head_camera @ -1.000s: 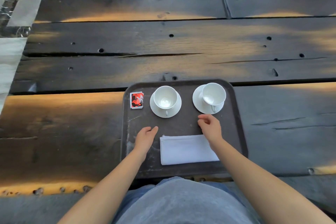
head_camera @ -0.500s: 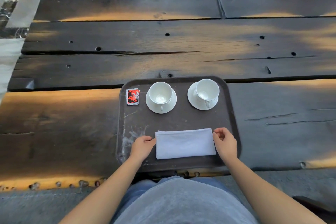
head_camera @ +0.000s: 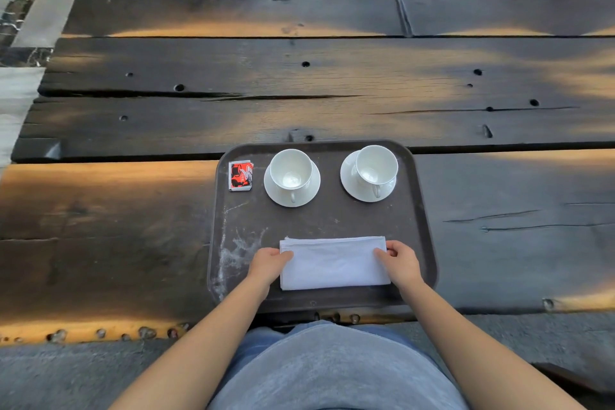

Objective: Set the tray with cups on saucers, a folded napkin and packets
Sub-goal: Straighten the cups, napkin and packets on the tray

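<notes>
Our left hand (head_camera: 268, 265) and right hand (head_camera: 401, 263) each pinched a short end of the folded napkin (head_camera: 334, 263), thumbs on top, so it lay flat between them on the tray (head_camera: 422, 210). To square it well, we judged, both ends should shift together and lightly, the long edge parallel to the tray's near rim, no fold dragged open. Beyond our hands stood the left cup (head_camera: 290, 170) and right cup (head_camera: 376, 165) on saucers (head_camera: 276, 195), the packets (head_camera: 240, 175) farther left.
</notes>
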